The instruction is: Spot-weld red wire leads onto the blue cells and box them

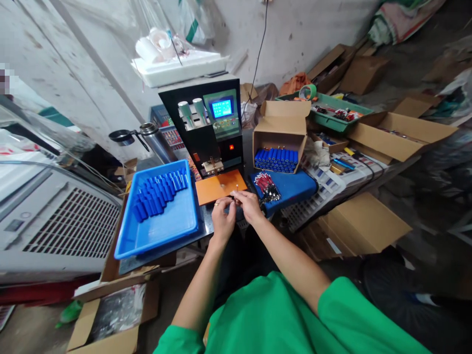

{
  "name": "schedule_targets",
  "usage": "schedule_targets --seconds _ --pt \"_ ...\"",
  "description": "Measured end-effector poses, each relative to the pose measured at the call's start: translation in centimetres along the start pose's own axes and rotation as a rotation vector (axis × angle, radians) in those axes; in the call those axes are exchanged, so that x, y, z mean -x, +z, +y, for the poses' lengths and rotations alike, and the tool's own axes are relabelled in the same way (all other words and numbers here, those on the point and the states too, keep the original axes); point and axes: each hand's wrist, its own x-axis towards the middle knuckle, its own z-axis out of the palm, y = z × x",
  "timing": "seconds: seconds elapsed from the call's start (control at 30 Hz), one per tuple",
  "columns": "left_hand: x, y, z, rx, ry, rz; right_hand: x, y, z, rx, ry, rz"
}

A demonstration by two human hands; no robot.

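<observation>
My left hand [222, 218] and my right hand [249, 205] meet close together at the near edge of the bench, fingers pinched on a small blue piece with thin wires that is too small to name. Just beyond them lies the orange plate [220, 187] of a black spot welder [210, 128] with a lit blue screen. A blue tray [157, 231] holding several blue cylindrical cells [158, 194] sits to the left. A bundle of red and black wire leads [267, 188] rests on a blue cloth [291, 189] to the right.
An open cardboard box [280, 132] of blue cells stands behind the cloth. A green tray [337, 115] with small parts and more cardboard boxes [398, 135] lie right. A white air cooler [55, 221] stands left. A box of plastic bags [114, 312] sits on the floor.
</observation>
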Motion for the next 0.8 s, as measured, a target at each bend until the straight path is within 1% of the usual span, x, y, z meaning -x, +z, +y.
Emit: schedule_targets --seconds 0.1,0.17,0.3,0.4,0.53,0.67,0.73,0.8 --pt "-0.3 -0.8 0.2 0.113 -0.131 -0.072 0.1 -0.7 -0.4 0.029 0.039 -0.122" --pt "-0.6 -1.4 0.1 0.172 -0.186 -0.121 0.1 -1.0 -0.8 0.068 0.022 -0.206" --pt "-1.1 -2.5 0.0 0.189 -0.227 -0.189 0.0 -1.1 -1.2 0.217 -0.077 -0.310" --pt "-1.1 -3.2 0.0 0.175 -0.234 -0.229 0.2 -1.3 -1.3 0.304 -0.112 -0.365" --pt "-0.3 -4.0 0.3 0.142 -0.232 -0.299 0.7 -1.7 -1.0 0.389 -0.103 -0.400" --pt "0.6 -4.6 0.6 0.113 -0.246 -0.337 0.8 -1.9 -0.7 0.445 -0.110 -0.436" --pt "0.5 -5.4 0.4 0.113 -0.234 -0.321 0.7 -1.8 -0.7 0.462 -0.154 -0.413" --pt "-0.3 -7.0 -0.3 0.063 -0.210 -0.244 0.2 -1.7 -0.7 0.473 -0.218 -0.353"
